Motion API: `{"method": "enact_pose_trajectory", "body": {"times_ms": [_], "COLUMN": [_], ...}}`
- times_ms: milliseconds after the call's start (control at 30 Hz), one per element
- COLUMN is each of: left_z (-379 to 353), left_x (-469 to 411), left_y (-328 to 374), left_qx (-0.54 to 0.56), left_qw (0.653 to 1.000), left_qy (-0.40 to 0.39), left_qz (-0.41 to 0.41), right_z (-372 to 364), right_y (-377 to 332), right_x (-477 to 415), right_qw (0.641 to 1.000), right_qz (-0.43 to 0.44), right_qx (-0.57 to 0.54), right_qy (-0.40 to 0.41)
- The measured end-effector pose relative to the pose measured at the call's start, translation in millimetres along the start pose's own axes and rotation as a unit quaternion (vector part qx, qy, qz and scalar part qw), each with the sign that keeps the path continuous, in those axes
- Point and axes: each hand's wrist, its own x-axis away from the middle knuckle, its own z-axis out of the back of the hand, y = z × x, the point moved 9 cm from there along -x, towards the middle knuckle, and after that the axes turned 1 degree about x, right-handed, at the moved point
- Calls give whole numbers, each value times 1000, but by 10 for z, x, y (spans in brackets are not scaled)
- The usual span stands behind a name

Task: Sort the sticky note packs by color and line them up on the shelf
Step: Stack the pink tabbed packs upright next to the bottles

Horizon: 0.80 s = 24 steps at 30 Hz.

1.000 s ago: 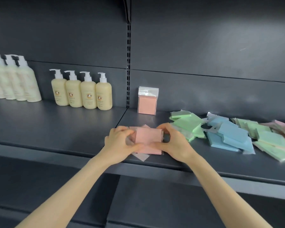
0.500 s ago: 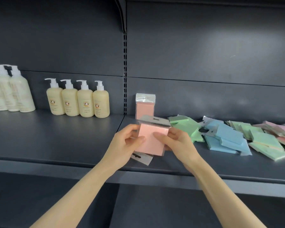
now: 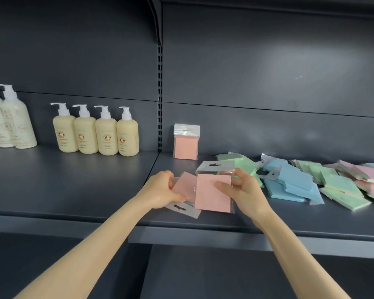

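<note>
The dark grey shelf (image 3: 73,186) runs the whole width in front of me, with a grey back wall (image 3: 268,72) rising behind it and a slotted upright strip (image 3: 159,93) splitting that wall near the middle.

Toward the right end of the shelf lies a loose heap of sticky note packs, flat and overlapping. The blue packs (image 3: 289,180) are nearest the middle, the green packs (image 3: 341,188) lie beside and behind them, and a few pink packs (image 3: 371,180) sit at the far right edge.

At the left end, along the back edge, stands a cluster of tall pale bottles (image 3: 11,121). Next to them four yellow pump bottles (image 3: 95,134) stand upright in a tidy row, touching side by side.

Two bare forearms reach in over the front edge at the middle of the shelf. The right hand (image 3: 244,190) grips the front pink pack (image 3: 212,193), thumb across its face, fingers curled behind, holding it upright with its clear hang tab on top. The left hand (image 3: 160,188) clasps the tilted pink pack (image 3: 184,186), whose tab points down toward the front edge. This pack sits partly behind the other, and I cannot tell whether it touches the shelf.

Behind the hands, a lone pink pack (image 3: 186,145) stands upright against the back wall, just right of the strip.
</note>
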Motion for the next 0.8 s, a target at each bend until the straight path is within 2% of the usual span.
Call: {"method": "enact_pose_trajectory", "body": {"times_ms": [133,300,400,567,633,700,767,800], "left_z": [-44,177,317,359,374,391,348,310], "left_x": [-11,84,155,181,184,167,182,193], "left_y": [-35,-20,12,181,206,160,133,129], "left_qx": [131,275,342,358,359,411,486,499], "left_qw": [990,961,938,930,930,909,870,862], "left_qy": [-55,26,36,-21,-10,1,-27,-43], "left_qz": [10,-26,-43,-79,-80,-78,-78,-76], "right_z": [40,18,4,-192,-277,-313,-306,-304], "right_y": [46,-24,-140,-224,-238,-229,-247,-266], "right_x": [14,33,22,-35,-64,-103,-137,-146], "right_qw": [1000,1000,999,997,995,994,993,992], "right_qz": [-6,7,27,28,30,24,25,30], "right_qx": [5,-10,-28,-59,-70,-91,-109,-113], "right_qy": [5,-15,-12,-44,-60,-61,-45,-37]}}
